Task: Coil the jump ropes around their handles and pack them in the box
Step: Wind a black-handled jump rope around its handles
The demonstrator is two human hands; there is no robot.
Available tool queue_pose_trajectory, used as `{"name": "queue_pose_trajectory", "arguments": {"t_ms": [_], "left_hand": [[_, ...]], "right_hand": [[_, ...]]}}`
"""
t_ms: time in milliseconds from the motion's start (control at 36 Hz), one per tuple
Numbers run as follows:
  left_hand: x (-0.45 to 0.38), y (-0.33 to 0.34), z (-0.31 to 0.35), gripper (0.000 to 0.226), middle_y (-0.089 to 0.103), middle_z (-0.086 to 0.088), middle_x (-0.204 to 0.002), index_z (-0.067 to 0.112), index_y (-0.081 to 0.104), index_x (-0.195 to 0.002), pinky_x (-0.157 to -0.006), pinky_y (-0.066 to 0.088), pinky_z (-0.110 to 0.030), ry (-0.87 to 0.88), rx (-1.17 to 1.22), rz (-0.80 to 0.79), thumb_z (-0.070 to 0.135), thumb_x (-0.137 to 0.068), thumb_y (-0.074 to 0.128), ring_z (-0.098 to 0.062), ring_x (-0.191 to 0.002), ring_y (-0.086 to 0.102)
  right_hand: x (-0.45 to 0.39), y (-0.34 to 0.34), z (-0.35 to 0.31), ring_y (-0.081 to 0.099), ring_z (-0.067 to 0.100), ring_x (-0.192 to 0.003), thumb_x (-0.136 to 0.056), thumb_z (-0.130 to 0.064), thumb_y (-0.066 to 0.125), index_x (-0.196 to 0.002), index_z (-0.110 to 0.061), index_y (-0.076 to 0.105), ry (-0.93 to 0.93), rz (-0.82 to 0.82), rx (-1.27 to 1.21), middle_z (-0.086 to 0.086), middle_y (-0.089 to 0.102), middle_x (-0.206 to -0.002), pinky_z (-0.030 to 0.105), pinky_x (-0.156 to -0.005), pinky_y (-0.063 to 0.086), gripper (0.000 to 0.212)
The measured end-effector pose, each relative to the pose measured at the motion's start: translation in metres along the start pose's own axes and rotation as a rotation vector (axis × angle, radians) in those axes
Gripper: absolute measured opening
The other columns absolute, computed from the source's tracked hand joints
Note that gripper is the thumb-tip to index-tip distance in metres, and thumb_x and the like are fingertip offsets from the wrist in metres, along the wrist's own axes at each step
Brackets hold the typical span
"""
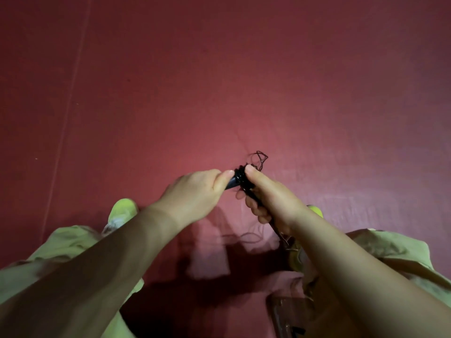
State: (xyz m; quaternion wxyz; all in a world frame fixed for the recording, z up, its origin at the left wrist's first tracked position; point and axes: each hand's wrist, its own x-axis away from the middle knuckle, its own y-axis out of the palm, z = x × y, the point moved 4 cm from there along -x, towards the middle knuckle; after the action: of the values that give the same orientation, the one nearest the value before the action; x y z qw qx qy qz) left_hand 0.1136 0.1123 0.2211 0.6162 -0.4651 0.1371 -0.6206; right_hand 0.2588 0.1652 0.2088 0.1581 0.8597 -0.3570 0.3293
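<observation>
The person held the jump rope handles up in front of them, over the red floor, with both hands closed on the bundle. The right hand had its fingers curled round the lower length of the dark handles, thumb lying along the top and pressed against the wound turns. The left hand came in from the other side, thumb and forefinger pinching the bundle just across from the right thumb, so the coil sat squeezed between the two thumbs.

The handles' long axis ran from the right palm up and away towards the fingertips, tilted a little to the left. Both hands touched it; the right carried it, the left only nipped the upper end. The loose rope stuck out just beyond the fingertips in a small thin tangle, and more slack trailed below the right hand towards the floor. I judged that tail would have to be fed round the handles next.

The handles looked glossy black, ringed with tight turns; the rope thin and wiry. I saw no box clearly.
</observation>
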Motion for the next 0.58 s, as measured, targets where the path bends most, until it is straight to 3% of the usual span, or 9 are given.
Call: {"name": "queue_pose_trajectory", "arguments": {"t_ms": [83, 167, 250, 306, 333, 389, 472, 528, 583], "left_hand": [[0.003, -0.005, 0.002, 0.045, 0.050, 0.001, -0.077, 0.025, 0.040, -0.070, -0.071, 0.039, -0.037, 0.028, -0.080, 0.074, 0.060, -0.089, 0.020, -0.029, -0.083, 0.049], [0.000, -0.003, 0.005, 0.055, 0.055, -0.001, -0.071, 0.019, 0.050, -0.077, -0.073, 0.046, -0.040, 0.032, 0.109, -0.014, 0.067, -0.087, 0.027, -0.026, -0.075, 0.053], [0.000, 0.002, 0.008, 0.043, 0.053, 0.003, -0.061, 0.014, 0.054, -0.076, -0.053, 0.042, -0.024, -0.034, 0.502, -0.205, 0.051, -0.095, 0.043, -0.008, -0.049, 0.049], [0.005, 0.005, 0.012, 0.030, 0.051, 0.006, -0.054, 0.015, 0.056, -0.074, -0.043, 0.038, -0.017, -0.109, 0.809, -0.339, 0.034, -0.096, 0.052, -0.003, -0.041, 0.046], [0.009, 0.008, 0.014, 0.028, 0.054, 0.005, -0.054, 0.015, 0.060, -0.074, -0.042, 0.040, -0.016, -0.156, 0.989, -0.436, 0.035, -0.093, 0.057, -0.005, -0.041, 0.049], [0.018, 0.017, 0.021, 0.038, 0.065, -0.004, -0.066, 0.013, 0.069, -0.078, -0.050, 0.051, -0.023, -0.183, 1.290, -0.710, 0.050, -0.079, 0.064, -0.013, -0.051, 0.062], [0.032, 0.032, 0.031, 0.056, 0.073, -0.005, -0.087, 0.014, 0.072, -0.097, -0.070, 0.058, -0.035, -0.015, 1.485, -1.068, 0.064, -0.072, 0.067, -0.018, -0.075, 0.071], [0.036, 0.038, 0.034, 0.056, 0.072, -0.001, -0.086, 0.015, 0.069, -0.105, -0.073, 0.058, -0.035, 0.038, 1.589, -1.172, 0.062, -0.077, 0.064, -0.015, -0.077, 0.070], [0.038, 0.038, 0.038, 0.050, 0.066, 0.006, -0.072, 0.016, 0.068, -0.104, -0.066, 0.058, -0.031, 0.034, 1.656, -1.229, 0.059, -0.079, 0.063, -0.009, -0.065, 0.065]], "right_hand": [[-0.003, -0.001, -0.003, 0.025, 0.011, -0.044, -0.092, -0.051, 0.048, -0.079, -0.010, 0.061, -0.042, 0.042, -0.028, -0.001, 0.038, -0.056, 0.024, -0.043, 0.017, 0.046], [-0.005, -0.004, -0.007, 0.022, 0.011, -0.043, -0.078, -0.049, 0.049, -0.069, -0.012, 0.059, -0.101, 0.095, -0.058, 0.000, 0.033, -0.054, 0.024, -0.045, 0.013, 0.040], [-0.005, -0.006, -0.009, 0.019, 0.011, -0.042, -0.074, -0.044, 0.047, -0.057, -0.017, 0.053, -0.154, 0.087, -0.114, 0.001, 0.029, -0.053, 0.026, -0.045, 0.010, 0.033], [-0.005, -0.008, -0.010, 0.018, 0.011, -0.043, -0.068, -0.045, 0.051, -0.064, -0.012, 0.046, -0.199, 0.037, -0.173, 0.001, 0.028, -0.052, 0.026, -0.044, 0.009, 0.034], [-0.004, -0.009, -0.011, 0.018, 0.010, -0.043, -0.063, -0.047, 0.053, -0.068, -0.011, 0.043, -0.221, 0.007, -0.192, 0.000, 0.028, -0.051, 0.025, -0.044, 0.010, 0.038], [-0.003, -0.010, -0.011, 0.017, 0.009, -0.042, -0.059, -0.050, 0.053, -0.067, -0.013, 0.039, -0.263, -0.043, -0.210, -0.001, 0.028, -0.050, 0.025, -0.044, 0.009, 0.040], [0.001, -0.010, -0.012, 0.020, 0.010, -0.041, -0.063, -0.051, 0.053, -0.058, -0.016, 0.042, -0.327, -0.103, -0.223, -0.004, 0.030, -0.046, 0.028, -0.045, 0.010, 0.037], [0.003, -0.010, -0.012, 0.022, 0.009, -0.041, -0.064, -0.050, 0.053, -0.057, -0.017, 0.047, -0.363, -0.122, -0.258, -0.006, 0.033, -0.044, 0.029, -0.044, 0.011, 0.034], [0.004, -0.010, -0.015, 0.025, 0.010, -0.040, -0.063, -0.049, 0.057, -0.060, -0.013, 0.046, -0.379, -0.155, -0.274, -0.005, 0.036, -0.045, 0.026, -0.042, 0.014, 0.038]]}}
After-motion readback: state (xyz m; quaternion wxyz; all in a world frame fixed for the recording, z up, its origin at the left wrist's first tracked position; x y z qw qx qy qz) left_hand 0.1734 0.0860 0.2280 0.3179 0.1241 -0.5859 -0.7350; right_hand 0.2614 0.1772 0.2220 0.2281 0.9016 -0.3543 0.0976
